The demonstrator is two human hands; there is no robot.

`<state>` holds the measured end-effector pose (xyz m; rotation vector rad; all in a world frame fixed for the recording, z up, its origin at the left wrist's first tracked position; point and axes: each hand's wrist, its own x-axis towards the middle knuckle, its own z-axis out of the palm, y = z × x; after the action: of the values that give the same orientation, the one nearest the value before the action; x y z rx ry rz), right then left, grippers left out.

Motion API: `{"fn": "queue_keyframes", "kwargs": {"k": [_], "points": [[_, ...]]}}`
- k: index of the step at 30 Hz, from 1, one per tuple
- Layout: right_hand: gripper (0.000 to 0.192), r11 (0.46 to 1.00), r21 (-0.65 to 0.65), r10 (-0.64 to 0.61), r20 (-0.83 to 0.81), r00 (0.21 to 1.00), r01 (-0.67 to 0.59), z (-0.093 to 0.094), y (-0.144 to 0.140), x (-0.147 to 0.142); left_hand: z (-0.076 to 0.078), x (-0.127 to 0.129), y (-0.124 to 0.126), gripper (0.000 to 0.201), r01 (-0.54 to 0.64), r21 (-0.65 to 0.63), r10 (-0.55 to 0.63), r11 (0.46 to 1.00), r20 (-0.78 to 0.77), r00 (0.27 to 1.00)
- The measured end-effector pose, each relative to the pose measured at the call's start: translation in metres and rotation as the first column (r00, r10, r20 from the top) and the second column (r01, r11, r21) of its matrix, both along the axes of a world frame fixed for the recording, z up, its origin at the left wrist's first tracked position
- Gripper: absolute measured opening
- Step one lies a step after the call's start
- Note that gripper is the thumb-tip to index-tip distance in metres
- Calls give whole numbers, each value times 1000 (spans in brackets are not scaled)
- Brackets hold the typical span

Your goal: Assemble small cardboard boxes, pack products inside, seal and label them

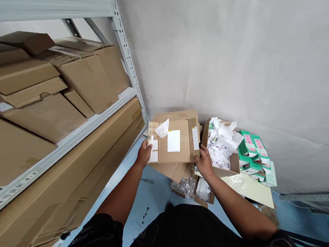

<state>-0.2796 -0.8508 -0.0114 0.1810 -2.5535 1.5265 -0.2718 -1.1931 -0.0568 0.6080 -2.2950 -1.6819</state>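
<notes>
The shelving [72, 138], loaded with cartons, closes the left side; the wall [245, 69] closes the far side. A strip of blue floor [158, 192] remains open. The flattened box [174, 140] is gripped at its edges, left hand [144, 154] and right hand [204, 162] fingers clamped. A box of paper scraps [222, 144] stands just beside it.

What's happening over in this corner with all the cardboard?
A person is holding a flattened cardboard box with white labels on it, the left hand on its left edge and the right hand on its right edge. It sits above a pile of flattened cardboard on the blue floor against the wall. Just right of it stands an open box of crumpled white paper, then some green and pink boxes. Metal shelving stacked with cartons runs along the left.
</notes>
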Motion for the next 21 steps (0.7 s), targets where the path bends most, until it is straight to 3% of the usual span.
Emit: {"fn": "queue_keyframes", "kwargs": {"k": [5,10,17,21], "points": [[38,995,-100,8,42,999,-4,16,11,5,20,-5,6,47,56,213,-22,975,-160,987],[40,971,-233,-14,136,991,45,34,26,3,55,-11,16,56,145,379,-16,914,-323,946],[62,918,-393,50,247,968,53,45,45,-12,123,-15,41,54,216,366,13,905,-532,847],[59,844,-534,63,210,976,61,63,55,-4,167,1,64,52,251,354,14,901,-602,799]]}}
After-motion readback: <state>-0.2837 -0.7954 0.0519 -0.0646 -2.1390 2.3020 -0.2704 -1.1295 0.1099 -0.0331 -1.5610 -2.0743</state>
